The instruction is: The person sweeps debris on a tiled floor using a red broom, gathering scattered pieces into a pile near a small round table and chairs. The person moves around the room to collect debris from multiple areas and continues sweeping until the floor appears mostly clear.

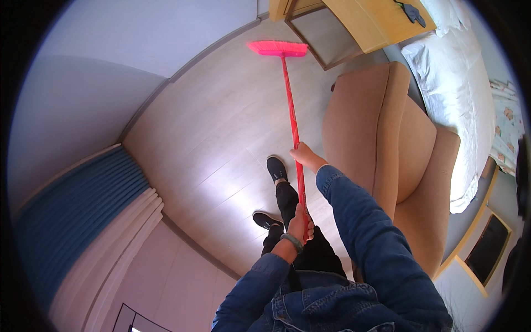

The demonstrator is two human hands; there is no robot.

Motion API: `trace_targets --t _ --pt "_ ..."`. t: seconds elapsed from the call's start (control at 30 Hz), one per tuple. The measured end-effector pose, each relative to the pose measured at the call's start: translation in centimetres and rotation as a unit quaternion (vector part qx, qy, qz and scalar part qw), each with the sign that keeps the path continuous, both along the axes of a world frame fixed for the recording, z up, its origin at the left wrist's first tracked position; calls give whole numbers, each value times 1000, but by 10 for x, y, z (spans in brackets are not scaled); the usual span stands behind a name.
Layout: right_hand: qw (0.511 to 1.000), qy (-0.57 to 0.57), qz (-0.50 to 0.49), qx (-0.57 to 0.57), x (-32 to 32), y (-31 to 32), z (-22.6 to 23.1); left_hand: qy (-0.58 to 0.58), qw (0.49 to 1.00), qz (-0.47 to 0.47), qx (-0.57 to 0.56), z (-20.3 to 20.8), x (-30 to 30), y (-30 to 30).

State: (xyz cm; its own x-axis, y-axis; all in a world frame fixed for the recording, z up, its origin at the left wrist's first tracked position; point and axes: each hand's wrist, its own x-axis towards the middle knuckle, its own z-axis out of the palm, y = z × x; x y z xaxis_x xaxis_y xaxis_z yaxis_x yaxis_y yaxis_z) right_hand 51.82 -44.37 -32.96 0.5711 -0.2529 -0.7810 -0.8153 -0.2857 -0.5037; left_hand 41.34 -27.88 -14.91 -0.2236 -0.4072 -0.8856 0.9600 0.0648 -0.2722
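A broom with a red patterned handle point(291, 105) and a pink bristle head point(279, 48) stretches away from me over the pale wood floor point(210, 122). Its head is at the far side, close to a wooden-framed panel point(323, 36). My left hand point(299, 226), with a grey-green bangle at the wrist, is wrapped round the handle near its end. Farther up the handle, my right hand point(307, 156) grips it too. Both arms are in blue denim sleeves.
To the right stands a brown armchair point(359, 105), with a bed with white bedding point(442, 83) behind it. A wooden cabinet point(365, 22) carries a dark grey item point(412, 14). Blue curtains point(83, 216) and a pale wall point(110, 72) are at the left. My black shoes point(276, 167) stand beside the handle.
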Motion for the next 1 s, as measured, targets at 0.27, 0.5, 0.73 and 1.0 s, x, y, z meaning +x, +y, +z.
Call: trace_targets --t 0.27,0.5,0.73,1.0 --pt "992 14 -121 40 -117 132 3 11 1000 -11 -20 44 -71 145" --pt "987 58 -115 92 -198 227 69 55 994 71 -65 119 -121 240" --pt "987 57 -138 64 -101 148 34 34 961 252 -108 82 -70 170" --pt "995 -2 -99 2 -11 11 20 11 968 232 -91 61 -23 58"
